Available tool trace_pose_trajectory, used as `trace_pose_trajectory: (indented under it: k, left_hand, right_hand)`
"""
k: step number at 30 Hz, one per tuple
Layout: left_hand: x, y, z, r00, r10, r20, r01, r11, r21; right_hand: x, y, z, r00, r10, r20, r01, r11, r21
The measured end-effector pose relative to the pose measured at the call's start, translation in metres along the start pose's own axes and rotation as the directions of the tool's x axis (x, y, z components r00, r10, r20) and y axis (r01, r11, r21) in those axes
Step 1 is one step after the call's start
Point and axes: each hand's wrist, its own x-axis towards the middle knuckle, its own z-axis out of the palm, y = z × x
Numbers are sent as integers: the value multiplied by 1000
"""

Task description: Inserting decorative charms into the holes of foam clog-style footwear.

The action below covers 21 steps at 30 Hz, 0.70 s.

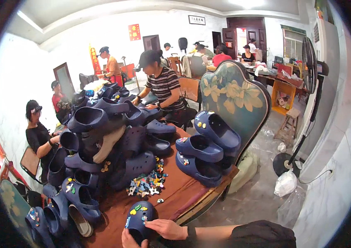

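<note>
While my left hand (133,240) grips the rim of a navy clog (136,222), my right hand (165,228) reaches across to its upper, fingertips drawn close together at a small pale-and-dark charm (144,218). Cannot tell whether those fingertips pinch the charm or only press on it.

Landmark: the charm pile (147,182), multicoloured, on the brown-covered tabletop (117,206). Positions relative to it:

- Navy clog: on the near side of the pile, toward me. Yellow charm (133,212) and green charm (138,208) sit on its upper.
- Loose charm (160,201): between pile and clog, slightly right.
- Clog heap (130,140): left of and behind the pile, navy, tumbled at many angles; a beige foot-shaped piece (109,144) slants across it.
- Clog stack (200,151): right of the pile, navy, charms on several uppers.
- Floral-backed chair (235,97): right of the pile, beyond the stack.
- Co-worker in a striped shirt (165,87): far side of the pile, past the heap, head bent, both arms forward.
</note>
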Motion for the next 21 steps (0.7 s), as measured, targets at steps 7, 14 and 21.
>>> trace_pose_trajectory:
  k: [7, 14, 21]
  left_hand:
    - [-31, -34, -24, 952, -283, 114, 278, 959, 58]
    - [-38, -52, 13, 962, -231, -143, 216, 970, -111]
    - [-12, -5, 41, 959, -94, -266, 28, 970, -241]
  right_hand:
    - [-26, 20, -3, 997, 70, -34, -70, 997, -15]
    - [-36, 21, -24, 986, 133, 102, -144, 984, 103]
    - [-15, -13, -36, 677, 436, 593, -597, 797, 96]
